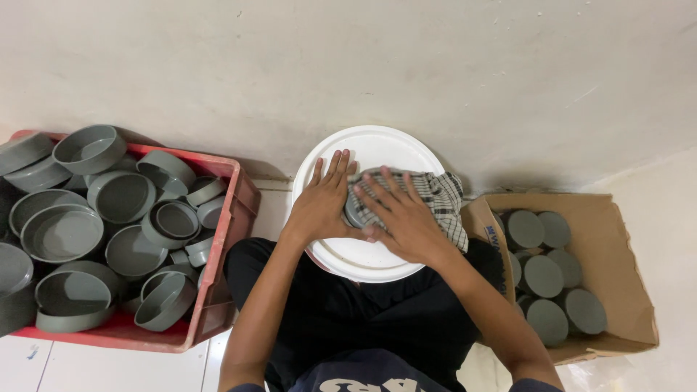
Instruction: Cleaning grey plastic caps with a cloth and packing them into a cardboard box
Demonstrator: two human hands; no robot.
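Note:
My left hand (324,199) rests flat on a grey round cap (353,212) that lies on a white round bucket lid (377,145) in front of me. Only a sliver of the cap shows between my hands. My right hand (403,214) presses a black-and-white checked cloth (439,199) over the cap, fingers spread across the cloth. The cloth drapes off to the right of the lid.
A red crate (225,218) at my left is heaped with several grey round caps (120,196), open side up. A brown cardboard box (617,254) at my right holds several grey caps (544,276) stacked flat side up. A pale wall is ahead.

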